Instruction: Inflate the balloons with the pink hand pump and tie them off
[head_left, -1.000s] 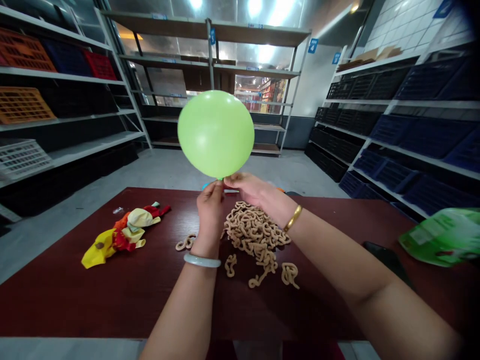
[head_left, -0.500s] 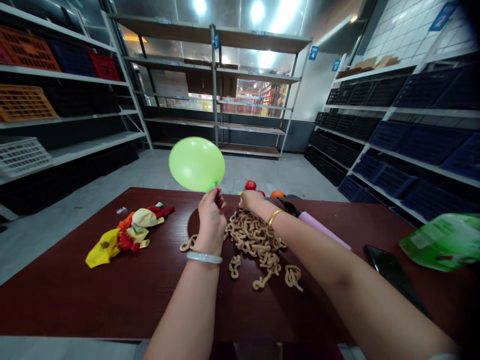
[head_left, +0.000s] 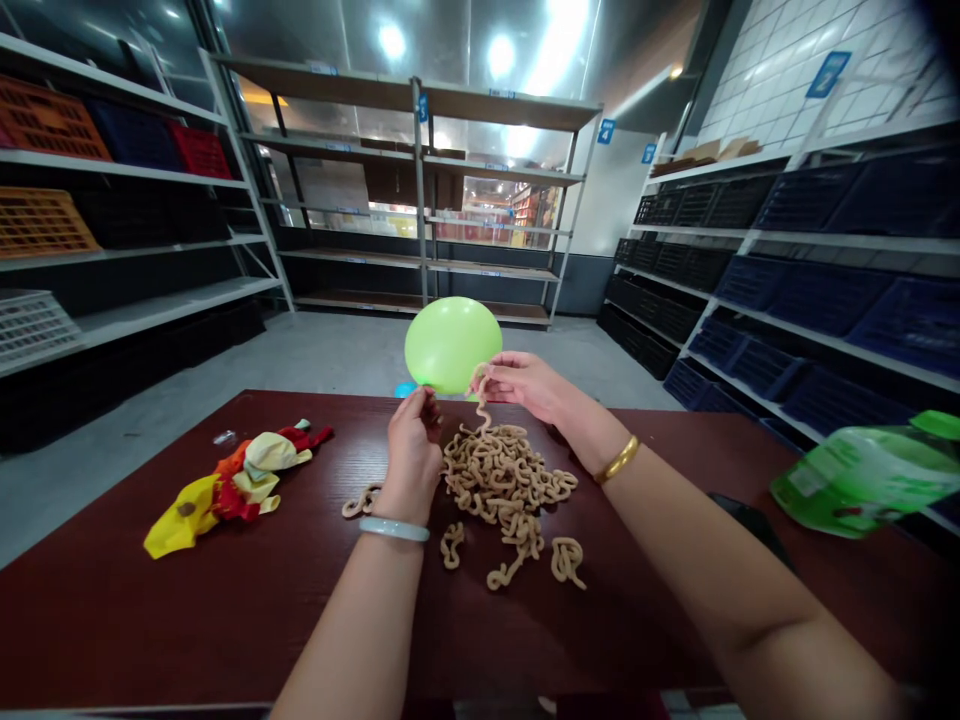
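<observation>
A blown-up light green balloon (head_left: 452,343) stands above the far table edge, its neck pinched in the fingers of my left hand (head_left: 414,440). My right hand (head_left: 525,382) pinches the top of a tan, curly elastic string (head_left: 482,402), which dangles down to the heap of similar curled strings (head_left: 499,470) below. Whether its lower end is free of the heap I cannot tell. A few strings lie apart from the heap, such as a loose curled one (head_left: 568,560) at the front right. Both hands are close together above the heap's far side.
On the left of the dark red table (head_left: 225,620) lie limp balloons (head_left: 251,475) in yellow, red and cream. To the right are a dark phone (head_left: 752,525), partly behind my forearm, and a green pouch (head_left: 847,480). A blue rounded thing (head_left: 406,389) shows past the far edge. Shelves (head_left: 420,180) stand beyond.
My right hand has risen from behind the heap with a curly string in its fingers. The balloon has swung right, toward the right hand. The view has shifted slightly.
</observation>
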